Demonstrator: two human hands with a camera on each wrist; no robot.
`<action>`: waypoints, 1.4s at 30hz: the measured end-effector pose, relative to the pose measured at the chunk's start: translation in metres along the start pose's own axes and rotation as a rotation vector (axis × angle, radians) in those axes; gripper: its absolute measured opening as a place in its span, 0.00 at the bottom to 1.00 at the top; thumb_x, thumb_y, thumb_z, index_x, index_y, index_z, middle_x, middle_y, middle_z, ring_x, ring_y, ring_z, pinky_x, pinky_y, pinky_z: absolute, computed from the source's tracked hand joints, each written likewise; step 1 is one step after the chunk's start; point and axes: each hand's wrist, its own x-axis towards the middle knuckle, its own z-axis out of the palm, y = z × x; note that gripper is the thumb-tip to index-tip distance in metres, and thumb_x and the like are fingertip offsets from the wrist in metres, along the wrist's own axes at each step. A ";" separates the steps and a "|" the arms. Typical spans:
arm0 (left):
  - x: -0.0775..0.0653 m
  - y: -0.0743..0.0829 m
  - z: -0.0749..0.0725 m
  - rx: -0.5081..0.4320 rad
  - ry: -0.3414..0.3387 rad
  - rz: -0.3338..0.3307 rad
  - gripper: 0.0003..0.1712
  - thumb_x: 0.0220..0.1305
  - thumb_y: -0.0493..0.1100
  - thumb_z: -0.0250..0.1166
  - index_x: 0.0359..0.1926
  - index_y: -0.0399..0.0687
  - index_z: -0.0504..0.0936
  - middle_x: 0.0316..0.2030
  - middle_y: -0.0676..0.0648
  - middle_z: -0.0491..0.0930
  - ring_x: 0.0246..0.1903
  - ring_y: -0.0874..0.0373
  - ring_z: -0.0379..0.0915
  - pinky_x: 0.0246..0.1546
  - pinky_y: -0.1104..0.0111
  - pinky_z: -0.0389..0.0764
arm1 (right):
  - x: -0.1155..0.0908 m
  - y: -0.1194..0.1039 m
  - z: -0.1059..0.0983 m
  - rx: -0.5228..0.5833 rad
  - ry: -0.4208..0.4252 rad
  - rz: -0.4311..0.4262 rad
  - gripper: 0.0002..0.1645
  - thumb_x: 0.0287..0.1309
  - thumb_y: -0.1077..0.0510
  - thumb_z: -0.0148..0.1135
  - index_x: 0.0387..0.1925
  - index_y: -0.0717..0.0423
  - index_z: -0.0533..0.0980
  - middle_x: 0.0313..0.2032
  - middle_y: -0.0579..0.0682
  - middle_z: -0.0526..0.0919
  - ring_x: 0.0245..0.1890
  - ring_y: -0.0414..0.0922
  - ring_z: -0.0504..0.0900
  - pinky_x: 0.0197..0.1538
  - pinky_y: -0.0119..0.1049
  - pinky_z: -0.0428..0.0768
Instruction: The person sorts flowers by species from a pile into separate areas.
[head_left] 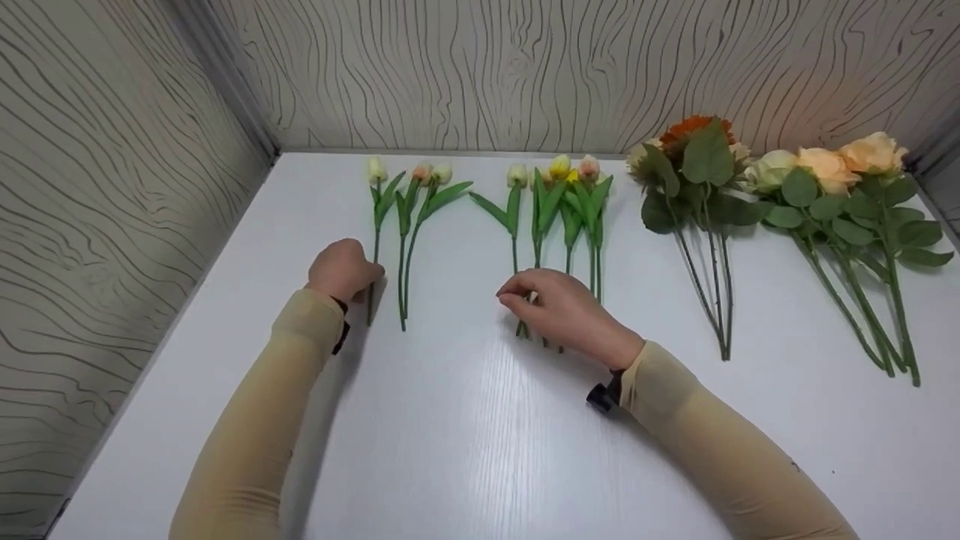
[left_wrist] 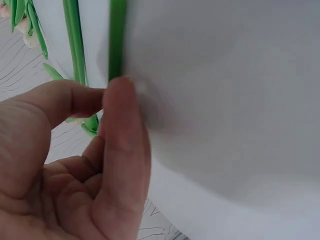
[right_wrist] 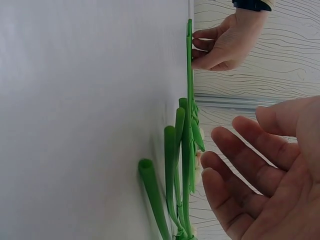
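Note:
At the left, my left hand pinches the green stem of a white artificial tulip between thumb and fingers. Close up in the left wrist view, the stem runs up from the fingertips. Beside it lie two more tulips, a pink one and a white one, their stems crossing low down. My right hand hovers over the stems of several tulips in white, yellow and pink. In the right wrist view its fingers are loosely bent, apart from the stems.
Right of the tulips lies a bunch with an orange-red flower and dark leaves. Farther right is a bunch of peach and pale roses. Everything lies on a white table, with wood-grain-patterned panels behind and at the left.

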 end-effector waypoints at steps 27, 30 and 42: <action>-0.056 0.114 0.036 -0.772 -0.243 0.472 0.12 0.72 0.41 0.60 0.49 0.36 0.80 0.41 0.40 0.83 0.38 0.47 0.84 0.41 0.59 0.87 | -0.006 0.022 -0.059 0.639 0.266 0.132 0.25 0.72 0.43 0.61 0.58 0.55 0.81 0.51 0.57 0.85 0.51 0.51 0.82 0.51 0.43 0.82; -0.064 0.136 0.054 -0.790 -0.311 0.542 0.10 0.72 0.40 0.60 0.49 0.38 0.80 0.40 0.41 0.84 0.37 0.48 0.84 0.40 0.59 0.87 | -0.007 0.022 -0.071 0.761 0.305 0.136 0.27 0.71 0.42 0.62 0.58 0.58 0.81 0.51 0.60 0.84 0.50 0.52 0.82 0.49 0.39 0.82; -0.069 0.178 0.086 -0.809 -0.380 0.635 0.06 0.72 0.41 0.66 0.46 0.46 0.81 0.38 0.44 0.85 0.34 0.50 0.85 0.39 0.57 0.88 | -0.010 0.022 -0.093 0.936 0.450 0.121 0.26 0.67 0.51 0.68 0.53 0.71 0.79 0.40 0.57 0.83 0.35 0.47 0.81 0.39 0.33 0.83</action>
